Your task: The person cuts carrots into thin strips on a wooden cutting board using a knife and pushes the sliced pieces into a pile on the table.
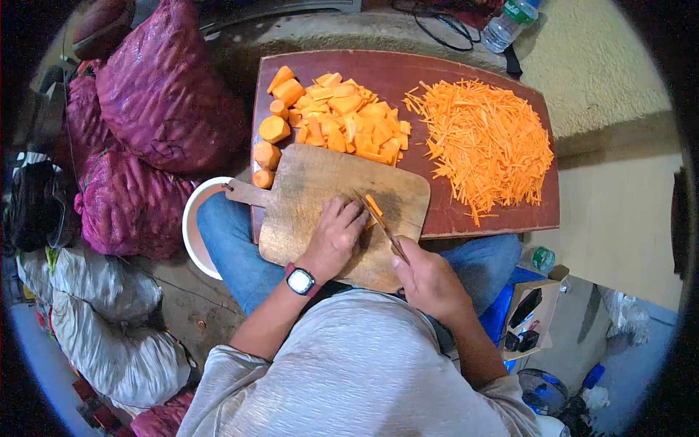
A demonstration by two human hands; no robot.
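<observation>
My right hand grips a knife by its handle, with the blade slanting up and left over a wooden cutting board. My left hand rests on the board with its fingers curled together just left of the blade. A bit of orange carrot shows at its fingertips, mostly hidden by the fingers and knife. Against the blade's right side lies a cut carrot strip. The board sits partly on my lap and partly on the red-brown table.
Behind the board are carrot slices and, at left, thick carrot chunks. A heap of shredded carrot covers the table's right side. Beside my left leg stands a white basin. Purple mesh sacks fill the left; a bottle lies at back right.
</observation>
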